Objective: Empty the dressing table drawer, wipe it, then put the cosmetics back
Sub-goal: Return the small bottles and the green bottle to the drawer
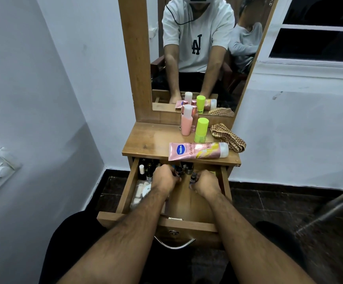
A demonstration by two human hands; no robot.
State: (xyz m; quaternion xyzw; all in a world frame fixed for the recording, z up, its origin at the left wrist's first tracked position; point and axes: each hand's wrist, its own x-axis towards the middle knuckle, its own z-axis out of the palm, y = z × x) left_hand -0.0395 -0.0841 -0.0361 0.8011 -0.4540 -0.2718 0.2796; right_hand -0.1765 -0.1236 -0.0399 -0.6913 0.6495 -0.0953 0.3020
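Both hands are in the open drawer (pixel 125 193) at frame centre. Left hand (pixel 164 178) grips a dark bottle (pixel 179 172); right hand (pixel 204 182) grips a small vial (pixel 193 178). Lift each straight up (neighbouring bottles stand close), then set both on the desk (pixel 146 140).

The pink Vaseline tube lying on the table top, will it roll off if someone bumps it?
Probably not far. The Vaseline tube lies on its side with a flat crimped end, which should resist rolling. That end does overhang the table top's front edge above the open drawer, so a push forward might tip it in. It looks like soft plastic, likely squashy rather than breakable.
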